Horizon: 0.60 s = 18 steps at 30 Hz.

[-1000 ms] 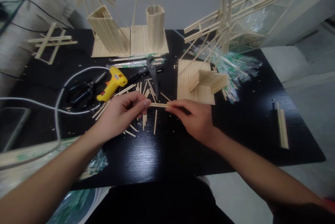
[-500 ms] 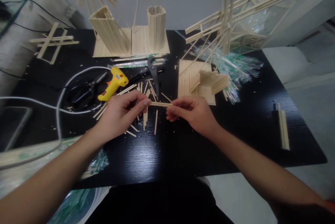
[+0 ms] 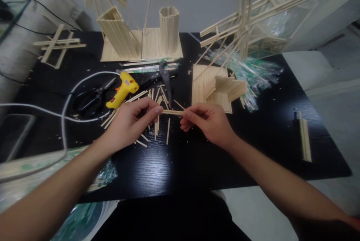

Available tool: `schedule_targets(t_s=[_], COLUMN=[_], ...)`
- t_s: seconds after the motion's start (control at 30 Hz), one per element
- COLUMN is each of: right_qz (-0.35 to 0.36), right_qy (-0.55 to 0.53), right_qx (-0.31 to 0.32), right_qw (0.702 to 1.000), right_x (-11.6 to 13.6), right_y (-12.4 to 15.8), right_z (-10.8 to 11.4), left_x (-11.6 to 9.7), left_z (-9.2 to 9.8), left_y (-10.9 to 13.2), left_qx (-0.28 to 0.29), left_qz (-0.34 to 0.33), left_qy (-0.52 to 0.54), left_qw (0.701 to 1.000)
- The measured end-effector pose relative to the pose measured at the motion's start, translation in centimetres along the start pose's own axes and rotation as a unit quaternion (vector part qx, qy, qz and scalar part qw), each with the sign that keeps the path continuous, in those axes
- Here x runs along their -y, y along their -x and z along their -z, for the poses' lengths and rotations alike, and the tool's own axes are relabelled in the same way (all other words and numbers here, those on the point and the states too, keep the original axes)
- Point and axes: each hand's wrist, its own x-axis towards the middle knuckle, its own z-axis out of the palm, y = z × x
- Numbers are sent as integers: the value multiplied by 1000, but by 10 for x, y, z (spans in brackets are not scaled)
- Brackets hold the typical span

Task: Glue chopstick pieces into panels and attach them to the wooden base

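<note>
Between my two hands runs a short pair of thin wooden sticks [image 3: 172, 112], held level side by side above the table. My left hand [image 3: 137, 121] pinches their left end between thumb and fingers. At the right end, my right hand [image 3: 206, 122] grips them the same way. Beneath and behind lie several loose cut sticks [image 3: 156, 128] on the black table [image 3: 180, 169]. A yellow glue gun [image 3: 122, 90] rests beyond my left hand. Dark-handled cutters [image 3: 165, 79] lie just behind the loose sticks.
Black pliers [image 3: 97, 96] sit inside a loop of white cable [image 3: 65, 121]. Stick-built pieces stand behind: a slanted box [image 3: 117, 32], a round tower [image 3: 168, 30], an angled wall on a base [image 3: 199, 83] and a tall crossed frame [image 3: 244, 15]. Plastic wrappers [image 3: 258, 72] lie at right.
Almost nothing differs. My right hand has shifted very slightly right along the sticks, and the whole view has drifted a little.
</note>
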Motion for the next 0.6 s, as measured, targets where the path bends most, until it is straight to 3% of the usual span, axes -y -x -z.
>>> schedule_targets(t_s=[0.2, 0.47, 0.6], right_qz=[35, 50, 57], right_qy=[-10, 19, 48], right_qx=[-9, -83, -91], right_qw=[999, 995, 993], right_x=[-2, -5, -3], right_y=[-1, -1, -3], right_z=[-1, 0, 2], left_x=[0, 3, 4], left_z=[-1, 0, 0], left_y=[-2, -1, -1], left_qx=[-12, 1, 1], left_qz=[5, 9, 8], left_qy=[24, 25, 31], left_qw=[1000, 1000, 999])
